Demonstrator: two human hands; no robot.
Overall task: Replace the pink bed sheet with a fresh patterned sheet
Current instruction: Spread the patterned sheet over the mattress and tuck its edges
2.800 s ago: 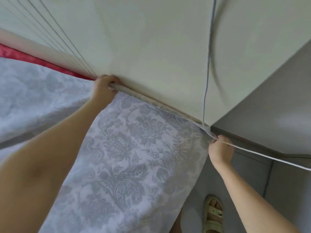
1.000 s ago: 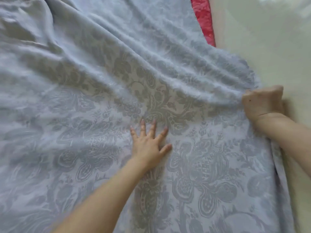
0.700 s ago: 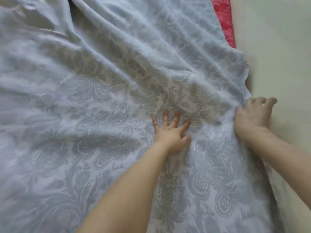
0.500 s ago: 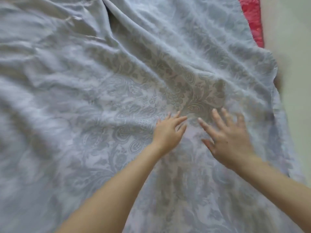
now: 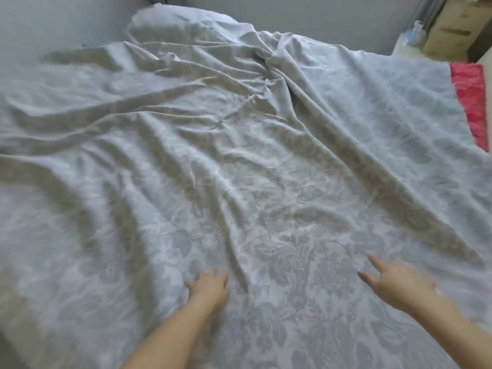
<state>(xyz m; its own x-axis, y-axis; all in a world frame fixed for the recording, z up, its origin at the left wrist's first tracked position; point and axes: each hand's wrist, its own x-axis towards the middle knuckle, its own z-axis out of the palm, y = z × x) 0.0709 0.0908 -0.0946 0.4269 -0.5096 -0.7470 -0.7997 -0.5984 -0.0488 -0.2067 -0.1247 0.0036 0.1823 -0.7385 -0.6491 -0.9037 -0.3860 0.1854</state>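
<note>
Softly creased grey damask sheet (image 5: 266,161), pink edge (image 5: 471,102)

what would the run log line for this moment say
phase: smoothing | left hand: flat on grey floral-patterned fabric sheet | right hand: open, contact unclear | sheet: deeply wrinkled | pink fabric: exposed at right edge

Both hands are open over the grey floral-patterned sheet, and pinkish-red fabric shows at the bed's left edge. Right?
No: the head view shows the pinkish-red fabric at the right edge. The left hand and right hand are open over the grey floral-patterned sheet.
</note>
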